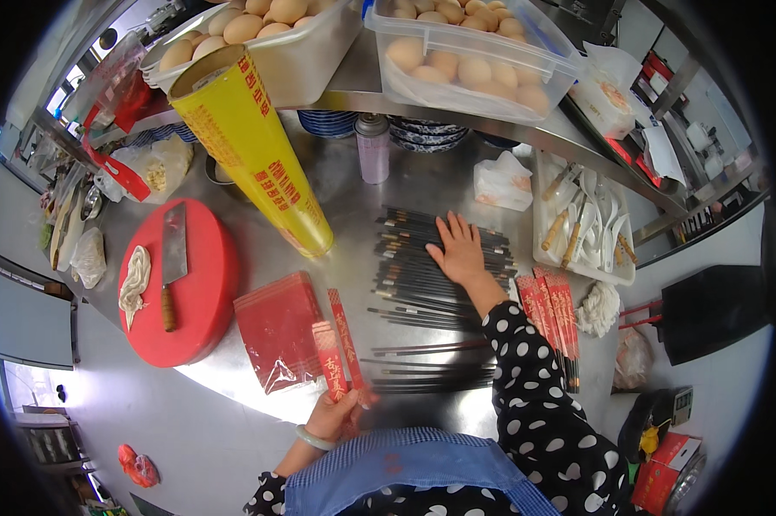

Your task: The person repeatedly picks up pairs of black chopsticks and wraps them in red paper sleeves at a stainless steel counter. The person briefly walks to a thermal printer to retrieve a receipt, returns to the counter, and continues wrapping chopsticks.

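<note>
My left hand [331, 413] holds red paper chopstick sleeves [328, 351] near the table's front edge; how many is not clear. Another red sleeve [344, 329] lies beside them, its lower end close to my fingers. With fingers spread, my right hand [459, 253] rests on a wide pile of black chopsticks [404, 271]. Nearer my body, more loose black chopsticks [413, 371] lie in rows, partly hidden by my right sleeve. Right of that arm are red sleeves with chopsticks in them [548, 309]. A flat plastic pack of red sleeves or paper [281, 335] lies left of my left hand.
On the left, a cleaver [174, 248] and a cloth [134, 284] lie on a red round chopping board [201, 309]. A yellow film roll [259, 155] stands upright. Beyond are a spray can [372, 151], a tissue pack [502, 184], a spoon tray [549, 226] and egg tubs [478, 106] on a shelf.
</note>
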Demonstrator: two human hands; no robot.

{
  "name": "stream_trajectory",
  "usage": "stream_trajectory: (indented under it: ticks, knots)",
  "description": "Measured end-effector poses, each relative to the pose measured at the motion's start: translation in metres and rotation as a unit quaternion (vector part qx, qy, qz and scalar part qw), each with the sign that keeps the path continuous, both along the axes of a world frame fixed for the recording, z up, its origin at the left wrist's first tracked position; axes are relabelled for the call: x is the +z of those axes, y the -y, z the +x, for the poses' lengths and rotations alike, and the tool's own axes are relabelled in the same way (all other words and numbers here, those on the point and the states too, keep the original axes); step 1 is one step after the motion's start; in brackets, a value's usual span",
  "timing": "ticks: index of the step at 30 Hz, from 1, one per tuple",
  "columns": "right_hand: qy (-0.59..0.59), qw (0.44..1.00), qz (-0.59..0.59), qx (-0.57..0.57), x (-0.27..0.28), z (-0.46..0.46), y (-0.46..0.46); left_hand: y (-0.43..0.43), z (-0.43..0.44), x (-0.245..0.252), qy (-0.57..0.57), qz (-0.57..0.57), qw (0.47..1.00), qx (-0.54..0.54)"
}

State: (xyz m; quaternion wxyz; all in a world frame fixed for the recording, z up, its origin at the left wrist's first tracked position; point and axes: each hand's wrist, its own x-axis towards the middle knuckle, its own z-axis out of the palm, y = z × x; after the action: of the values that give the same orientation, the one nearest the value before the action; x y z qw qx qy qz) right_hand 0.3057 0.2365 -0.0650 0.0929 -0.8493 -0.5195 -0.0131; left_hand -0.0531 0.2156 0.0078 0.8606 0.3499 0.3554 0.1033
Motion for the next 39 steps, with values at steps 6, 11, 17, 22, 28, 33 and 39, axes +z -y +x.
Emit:
stream_trajectory:
  ticks: [6, 11, 17, 22, 28, 33, 39]
  knots:
    - [-0.016, 0.999, -0.026, -0.023, 0.003, -0.047, 0.033, -0.001, -0.004, 0.001, 0.023, 0.007, 0.999, -0.028]
    - [-0.024, 0.999, 0.008, 0.027, 0.016, -0.057, 0.04, -0.004, -0.012, 0.002, 0.032, 0.04, 0.998, -0.029]
    - [0.037, 0.989, 0.092, 0.111, 0.022, -0.067, 0.009, -0.007, -0.014, 0.0, 0.059, 0.051, 0.997, -0.005]
    - [0.131, 0.983, -0.007, 0.125, 0.022, -0.075, -0.015, -0.007, -0.017, -0.004, 0.033, 0.051, 0.998, 0.016]
    - [0.063, 0.994, -0.038, 0.075, 0.038, -0.079, -0.02, -0.007, -0.012, -0.004, 0.05, 0.03, 0.997, 0.041]
    - [0.055, 0.994, 0.048, 0.084, 0.078, -0.084, -0.005, -0.01, -0.013, -0.001, 0.059, 0.047, 0.996, 0.044]
    - [-0.13, 0.922, 0.362, 0.033, 0.135, -0.057, 0.073, -0.013, -0.02, -0.008, 0.059, 0.047, 0.997, 0.025]
